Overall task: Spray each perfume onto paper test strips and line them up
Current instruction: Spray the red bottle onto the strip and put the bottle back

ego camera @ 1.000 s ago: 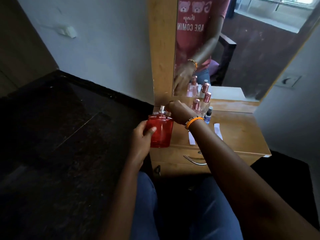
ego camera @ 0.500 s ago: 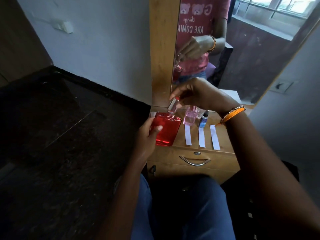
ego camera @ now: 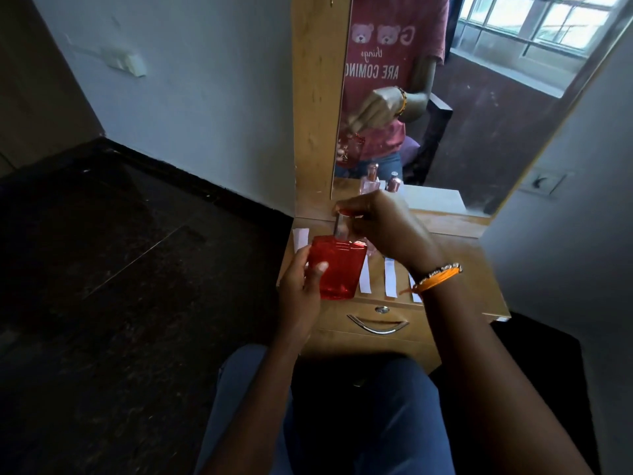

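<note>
Wooden dresser (ego camera: 455, 269): left hand (ego camera: 301, 289) grips red perfume bottle (ego camera: 337, 267); right hand (ego camera: 380, 228) pinches its clear cap (ego camera: 340, 226) just above, strips (ego camera: 390, 277) beside – capping, apparently; next, seat it squarely

A wooden dresser (ego camera: 479, 265) with a drawer handle (ego camera: 377, 326) stands below a mirror (ego camera: 479, 114)

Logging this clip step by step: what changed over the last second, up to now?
The right hand took the clear cap off the red perfume bottle and now holds it just above the bottle's top. The left hand kept its grip on the bottle throughout. The paper strips lie unmoved on the dresser top, though the camera itself shifted.
</note>
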Tool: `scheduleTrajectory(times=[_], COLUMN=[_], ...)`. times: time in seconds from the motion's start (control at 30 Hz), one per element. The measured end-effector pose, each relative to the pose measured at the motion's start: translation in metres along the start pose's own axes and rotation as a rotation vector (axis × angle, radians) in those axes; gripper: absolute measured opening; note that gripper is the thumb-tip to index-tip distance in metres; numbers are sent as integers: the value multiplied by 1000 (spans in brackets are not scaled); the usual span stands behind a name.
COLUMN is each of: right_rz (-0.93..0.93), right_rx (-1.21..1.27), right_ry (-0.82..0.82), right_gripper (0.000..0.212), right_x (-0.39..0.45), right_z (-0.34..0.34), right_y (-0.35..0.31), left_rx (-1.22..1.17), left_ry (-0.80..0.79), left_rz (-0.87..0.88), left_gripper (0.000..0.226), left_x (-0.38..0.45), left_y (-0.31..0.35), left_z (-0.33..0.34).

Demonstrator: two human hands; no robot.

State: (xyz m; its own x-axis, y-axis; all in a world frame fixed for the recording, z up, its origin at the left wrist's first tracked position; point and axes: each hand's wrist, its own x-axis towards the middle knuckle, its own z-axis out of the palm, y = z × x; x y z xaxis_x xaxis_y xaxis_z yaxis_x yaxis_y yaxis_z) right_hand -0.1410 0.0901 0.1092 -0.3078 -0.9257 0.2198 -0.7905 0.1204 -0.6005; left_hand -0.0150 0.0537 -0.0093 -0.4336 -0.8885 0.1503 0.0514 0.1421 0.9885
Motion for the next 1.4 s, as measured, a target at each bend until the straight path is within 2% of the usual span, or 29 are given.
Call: scheduleTrajectory(times=[0.03, 0.13, 0.2, 0.27, 0.33, 0.43, 0.5, 0.6, 0.7, 0.83, 0.9, 1.1, 1.4], right_rz=[13, 88, 127, 163, 179, 139, 135, 139, 219, 355, 395, 481, 508], right_rx=[-49, -300, -350, -208, 95, 339, 432, 429, 316, 92, 52, 114, 9], right_ry=[79, 329, 340, 250, 129, -28, -18, 114, 261, 576, 672, 720, 679], right_gripper=[21, 15, 19, 24, 30, 26, 25, 25, 25, 26, 29, 32, 34], right_x=[-5, -14, -15, -16, -25, -50, -66, -84, -96, -94, -84, -51, -31], right_z=[3, 16, 17, 7, -6, -10, -10, -18, -25, -31, -29, -9, 14], right_y=[-1, -5, -4, 5, 19, 36, 45, 55, 70, 89, 94, 108, 118], left_rx=[17, 41, 56, 34, -22, -96, -115, -43, 113, 194, 233, 253, 264], left_ry=[4, 8, -20, -98, -159, -252, -356, -444, -423, -376, -373, -374, -305], left_rz=[17, 98, 94, 34, -25, -40, -45, -42, -41, -32, -19, 2, 42], left_gripper=[37, 57, 53, 36, 20, 19, 19, 29, 43, 28, 25, 21, 20], left_x=[-1, -5, -6, -4, 0, 4, 4, 3, 4, 1, 1, 1, 3], left_y=[4, 14, 16, 16, 16, 22, 25, 28, 26, 23, 23, 20, 11], left_z=[3, 10, 11, 10, 9, 13, 18, 29, 40, 45, 46, 47, 44])
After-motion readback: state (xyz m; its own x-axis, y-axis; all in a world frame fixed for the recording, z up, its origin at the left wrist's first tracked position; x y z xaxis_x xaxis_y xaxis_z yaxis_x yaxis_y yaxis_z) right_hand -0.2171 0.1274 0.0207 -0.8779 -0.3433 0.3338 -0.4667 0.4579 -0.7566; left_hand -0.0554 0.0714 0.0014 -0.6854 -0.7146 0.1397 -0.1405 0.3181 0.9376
